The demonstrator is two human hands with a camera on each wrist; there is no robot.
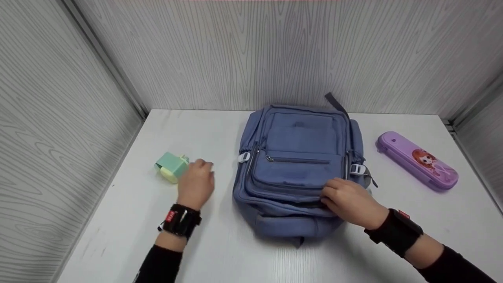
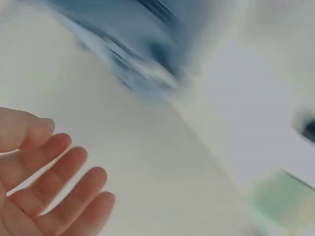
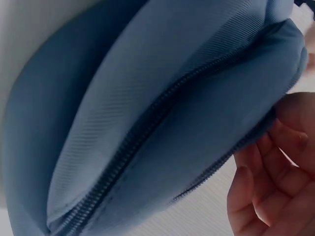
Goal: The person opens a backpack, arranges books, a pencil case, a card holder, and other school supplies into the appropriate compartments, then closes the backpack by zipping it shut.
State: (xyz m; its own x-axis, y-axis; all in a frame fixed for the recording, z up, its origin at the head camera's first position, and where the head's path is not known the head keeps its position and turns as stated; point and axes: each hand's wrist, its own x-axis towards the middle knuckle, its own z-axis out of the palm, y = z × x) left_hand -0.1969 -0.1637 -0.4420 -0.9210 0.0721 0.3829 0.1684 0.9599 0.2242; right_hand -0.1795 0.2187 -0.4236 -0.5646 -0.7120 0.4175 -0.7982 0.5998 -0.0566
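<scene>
A blue backpack [image 1: 302,169] lies on the white table, front pocket up. At its lower right, my right hand [image 1: 349,202] pinches the edge of an opening. In the right wrist view, that hand [image 3: 280,172] has its thumb and fingers on the zipped fabric edge [image 3: 211,169], and a zip runs along the parted fabric. My left hand [image 1: 196,184] is left of the backpack, over the table, with fingers loosely bent and nothing held. Just beyond it lies a small mint-green and yellow object [image 1: 171,167], whose kind I cannot tell; it is blurred in the left wrist view.
A purple pencil case [image 1: 418,161] with a cartoon girl on its lid lies right of the backpack. A dark strap [image 1: 336,103] sticks out at the backpack's top. Wood-grain panels [image 1: 235,55] stand behind and on both sides of the table.
</scene>
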